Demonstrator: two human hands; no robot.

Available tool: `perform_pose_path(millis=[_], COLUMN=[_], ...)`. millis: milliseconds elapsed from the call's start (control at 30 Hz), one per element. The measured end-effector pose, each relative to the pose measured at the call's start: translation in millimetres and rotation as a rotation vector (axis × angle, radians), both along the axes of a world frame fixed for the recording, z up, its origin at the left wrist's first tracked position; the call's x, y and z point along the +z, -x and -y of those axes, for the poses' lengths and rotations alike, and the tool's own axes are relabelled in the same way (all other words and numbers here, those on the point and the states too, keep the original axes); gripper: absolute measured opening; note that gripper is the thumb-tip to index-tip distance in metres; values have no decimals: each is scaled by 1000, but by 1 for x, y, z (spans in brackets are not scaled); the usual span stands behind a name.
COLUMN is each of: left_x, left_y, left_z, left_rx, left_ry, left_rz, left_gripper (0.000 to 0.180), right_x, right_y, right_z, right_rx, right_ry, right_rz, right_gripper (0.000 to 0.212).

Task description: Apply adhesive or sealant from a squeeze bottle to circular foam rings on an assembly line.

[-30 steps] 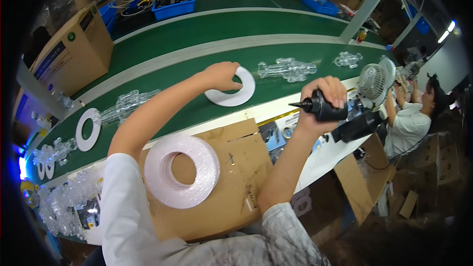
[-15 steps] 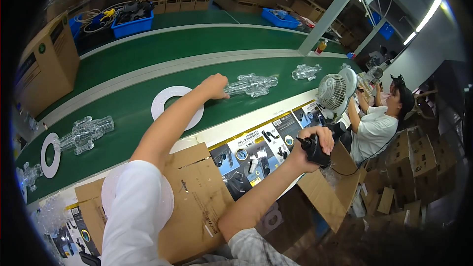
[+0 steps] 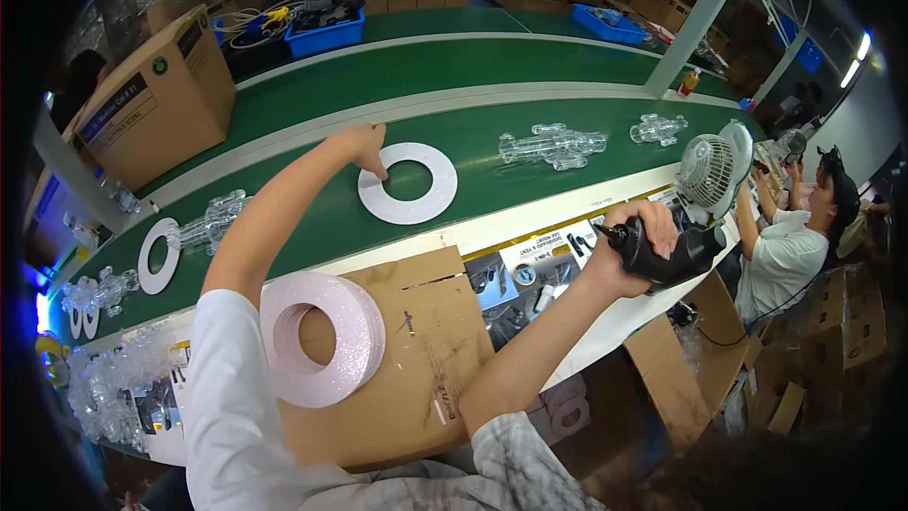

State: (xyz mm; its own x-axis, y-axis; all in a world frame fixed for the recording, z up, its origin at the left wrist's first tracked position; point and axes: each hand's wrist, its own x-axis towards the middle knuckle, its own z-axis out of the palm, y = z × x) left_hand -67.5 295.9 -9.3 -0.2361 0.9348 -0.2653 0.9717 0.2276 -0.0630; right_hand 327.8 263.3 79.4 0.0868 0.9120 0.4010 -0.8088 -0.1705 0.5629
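My left hand (image 3: pixel 362 147) reaches over the green belt with finger and thumb apart. One fingertip overlaps the upper left edge of a flat white ring (image 3: pixel 435 199); whether it presses on it I cannot tell. My right hand (image 3: pixel 636 246) is wrapped round a black pistol-shaped tool (image 3: pixel 676 260), its narrow tip pointing left. Right of the ring lies a clear plastic-wrapped part (image 3: pixel 553 147). Below my left forearm, a stack of speckled white rings (image 3: pixel 355 360) rests on a flattened cardboard sheet (image 3: pixel 426 322).
More wrapped parts (image 3: pixel 657 129) and another white ring (image 3: pixel 159 257) lie along the belt (image 3: pixel 473 199). A small fan (image 3: pixel 707 170) stands at right, beside a seated person (image 3: pixel 794 237). An open carton (image 3: pixel 662 378) is below my right hand. A large box (image 3: pixel 161 104) stands far left.
My left hand has left the wrapped part and moved left to the ring. The view has turned left, uncovering the ring stack. The tool stays in my right hand.
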Motion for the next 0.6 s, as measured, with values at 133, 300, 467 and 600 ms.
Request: perform_pose_path(millis=[133,300,467,600], left_x=[-27,-42,-45,-43], left_y=[13,11,-18,-33], left_z=[10,-8,-36,-50], left_rx=[52,48,28,61], left_ry=[-137,-202,-269,-299], left_rz=[117,177,174,217], left_gripper=[111,85,79,87], right_x=[2,3,6,3], right_y=[7,12,10,11], right_z=[2,4,9,8], right_rx=[10,23,0,-8], right_ry=[7,-14,-15,-10], right_rz=[44,43,57,75], right_gripper=[20,20,21,21])
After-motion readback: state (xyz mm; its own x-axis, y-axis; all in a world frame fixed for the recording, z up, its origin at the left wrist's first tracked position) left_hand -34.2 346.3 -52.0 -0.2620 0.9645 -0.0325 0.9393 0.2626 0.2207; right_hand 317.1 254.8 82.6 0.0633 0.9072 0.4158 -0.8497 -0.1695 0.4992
